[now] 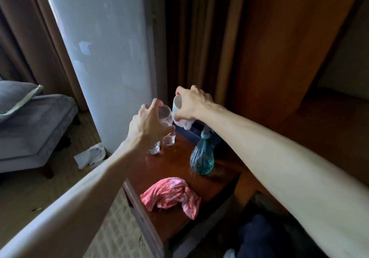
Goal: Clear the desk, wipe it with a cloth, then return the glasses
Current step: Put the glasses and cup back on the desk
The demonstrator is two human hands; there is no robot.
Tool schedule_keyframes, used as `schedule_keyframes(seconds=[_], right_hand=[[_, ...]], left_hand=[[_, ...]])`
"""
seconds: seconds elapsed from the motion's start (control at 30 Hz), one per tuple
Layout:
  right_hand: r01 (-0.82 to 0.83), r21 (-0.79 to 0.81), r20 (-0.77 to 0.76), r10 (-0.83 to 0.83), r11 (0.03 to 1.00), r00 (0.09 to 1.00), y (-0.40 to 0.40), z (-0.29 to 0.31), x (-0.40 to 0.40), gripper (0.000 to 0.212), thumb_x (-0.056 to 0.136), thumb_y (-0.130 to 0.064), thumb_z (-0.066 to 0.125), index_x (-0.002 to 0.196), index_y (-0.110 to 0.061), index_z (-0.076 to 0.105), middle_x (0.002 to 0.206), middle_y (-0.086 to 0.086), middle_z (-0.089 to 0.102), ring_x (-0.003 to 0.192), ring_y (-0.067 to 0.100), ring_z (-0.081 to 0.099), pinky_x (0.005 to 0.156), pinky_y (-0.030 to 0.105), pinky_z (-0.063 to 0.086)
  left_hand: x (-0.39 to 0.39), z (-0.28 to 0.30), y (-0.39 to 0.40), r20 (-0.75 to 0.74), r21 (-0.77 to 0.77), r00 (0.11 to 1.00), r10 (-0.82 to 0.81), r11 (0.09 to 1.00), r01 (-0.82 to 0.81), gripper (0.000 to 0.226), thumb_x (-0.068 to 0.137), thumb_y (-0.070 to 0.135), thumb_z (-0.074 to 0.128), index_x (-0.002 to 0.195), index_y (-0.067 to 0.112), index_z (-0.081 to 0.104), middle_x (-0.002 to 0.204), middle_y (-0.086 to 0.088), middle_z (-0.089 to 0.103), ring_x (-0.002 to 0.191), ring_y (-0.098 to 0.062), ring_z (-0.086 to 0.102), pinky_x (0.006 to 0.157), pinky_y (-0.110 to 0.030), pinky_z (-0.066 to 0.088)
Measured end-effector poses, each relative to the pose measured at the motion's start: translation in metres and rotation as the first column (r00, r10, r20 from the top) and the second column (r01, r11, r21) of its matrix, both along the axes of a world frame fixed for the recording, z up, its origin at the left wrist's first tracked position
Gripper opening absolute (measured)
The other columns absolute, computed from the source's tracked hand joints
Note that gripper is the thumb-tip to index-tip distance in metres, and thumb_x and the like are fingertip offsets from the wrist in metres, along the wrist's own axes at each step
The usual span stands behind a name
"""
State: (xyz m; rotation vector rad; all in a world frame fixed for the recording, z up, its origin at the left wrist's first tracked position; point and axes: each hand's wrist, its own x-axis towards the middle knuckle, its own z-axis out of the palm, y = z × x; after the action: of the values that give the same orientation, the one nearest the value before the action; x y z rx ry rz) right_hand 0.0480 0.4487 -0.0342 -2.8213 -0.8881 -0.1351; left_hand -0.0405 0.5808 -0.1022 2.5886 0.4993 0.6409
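Over desk [201, 188]: L hand [148, 124] grips 1 glass [166, 116], R hand [194, 103] 1 mug [177, 106]; 2 glasses below.

No legible text, labels, brands, numbers or signs — nothing readable on any object.

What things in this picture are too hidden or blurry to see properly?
Head view only:
- Glass under the left hand: the hand covers most of it, so how many glasses it grips is unclear.
- White cups: the right hand hides whether it holds one or two.
- Spray bottle nozzle: behind the right wrist.
- Desk right side: the right forearm covers it.
- Bottom right corner: too dark.
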Motion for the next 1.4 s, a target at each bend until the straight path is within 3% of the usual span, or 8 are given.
schedule_keyframes(seconds=[0.23, 0.4, 0.57, 0.7, 0.97, 1.13, 1.27, 1.4], right_hand=[[0.122, 0.029, 0.077, -0.124, 0.992, 0.989, -0.123, 0.108, -0.042, 0.082, 0.064, -0.054, 0.086, 0.134, -0.033, 0.051, 0.12, 0.003, 0.053, 0.109, 0.03, 0.059, 0.078, 0.036, 0.041], [0.295, 0.008, 0.103, -0.295, 0.955, 0.95, -0.249, 0.126, -0.068, 0.083, 0.064, -0.056, 0.085, 0.137, -0.036, 0.05, 0.114, 0.002, 0.05, 0.105, 0.027, 0.058, 0.077, 0.036, 0.042], [0.481, 0.004, 0.086, -0.48, 0.877, 0.873, -0.38, 0.102, -0.093, 0.087, 0.067, -0.066, 0.081, 0.142, -0.039, 0.048, 0.133, 0.008, 0.051, 0.119, 0.032, 0.056, 0.086, 0.039, 0.046], [0.63, 0.05, 0.032, -0.632, 0.775, 0.774, -0.478, 0.074, -0.107, 0.089, 0.066, -0.069, 0.079, 0.144, -0.037, 0.049, 0.132, 0.011, 0.05, 0.12, 0.034, 0.055, 0.089, 0.039, 0.048], [0.831, 0.069, -0.028, -0.832, 0.552, 0.554, -0.623, 0.031, -0.133, 0.086, 0.076, -0.062, 0.076, 0.15, -0.037, 0.041, 0.14, 0.011, 0.042, 0.132, 0.034, 0.044, 0.1, 0.041, 0.041], [0.854, 0.229, -0.076, -0.866, 0.467, 0.494, -0.67, 0.011, -0.124, 0.088, 0.078, -0.054, 0.076, 0.154, -0.036, 0.034, 0.141, 0.01, 0.03, 0.137, 0.035, 0.038, 0.104, 0.044, 0.045], [0.847, 0.322, -0.043, -0.887, 0.424, 0.46, -0.687, -0.006, -0.1, 0.083, 0.086, -0.043, 0.074, 0.151, -0.015, 0.031, 0.146, 0.013, 0.029, 0.134, 0.038, 0.045, 0.096, 0.042, 0.048], [0.793, 0.462, 0.004, -0.895, 0.396, 0.445, -0.702, -0.028, -0.058, 0.081, 0.089, -0.041, 0.073, 0.147, -0.002, 0.033, 0.147, 0.011, 0.035, 0.127, 0.036, 0.051, 0.096, 0.04, 0.045]], left_hand=[[-0.013, 0.122, -0.081, 0.088, 0.083, 0.98, -0.178, 0.982, 0.171, 0.082, 0.052, 0.061, 0.068, 0.129, 0.037, 0.05, 0.105, 0.001, 0.063, 0.089, -0.027, 0.064, 0.074, -0.035, 0.055], [-0.009, 0.15, -0.198, 0.072, 0.061, 0.923, -0.378, 0.925, 0.374, 0.064, 0.062, 0.046, 0.075, 0.121, 0.039, 0.054, 0.102, 0.006, 0.066, 0.087, -0.021, 0.065, 0.072, -0.029, 0.052], [0.01, 0.141, -0.322, 0.039, -0.047, 0.806, -0.59, 0.805, 0.592, 0.061, 0.063, 0.04, 0.079, 0.119, 0.039, 0.057, 0.093, 0.015, 0.065, 0.078, -0.005, 0.062, 0.06, -0.02, 0.046], [0.027, 0.123, -0.415, -0.041, -0.055, 0.691, -0.722, 0.692, 0.72, 0.07, 0.065, 0.041, 0.082, 0.129, 0.035, 0.055, 0.105, 0.008, 0.067, 0.089, -0.016, 0.066, 0.07, -0.026, 0.052], [0.051, 0.076, -0.563, -0.068, -0.054, 0.531, -0.845, 0.534, 0.844, 0.078, 0.054, 0.057, 0.086, 0.125, 0.039, 0.059, 0.11, 0.01, 0.069, 0.095, -0.014, 0.069, 0.079, -0.03, 0.059], [0.067, 0.055, -0.618, -0.02, -0.028, 0.484, -0.875, 0.485, 0.874, 0.076, 0.052, 0.066, 0.082, 0.121, 0.047, 0.058, 0.111, 0.012, 0.069, 0.1, -0.012, 0.069, 0.085, -0.033, 0.057], [0.094, 0.044, -0.649, 0.068, -0.061, 0.516, -0.854, 0.513, 0.856, 0.091, 0.065, 0.051, 0.09, 0.141, 0.026, 0.047, 0.123, 0.001, 0.068, 0.113, -0.023, 0.066, 0.091, -0.036, 0.052], [0.138, 0.031, -0.675, 0.148, -0.153, 0.539, -0.829, 0.52, 0.841, 0.081, 0.061, 0.053, 0.092, 0.127, 0.025, 0.052, 0.113, 0.008, 0.074, 0.109, -0.016, 0.069, 0.089, -0.035, 0.054]])
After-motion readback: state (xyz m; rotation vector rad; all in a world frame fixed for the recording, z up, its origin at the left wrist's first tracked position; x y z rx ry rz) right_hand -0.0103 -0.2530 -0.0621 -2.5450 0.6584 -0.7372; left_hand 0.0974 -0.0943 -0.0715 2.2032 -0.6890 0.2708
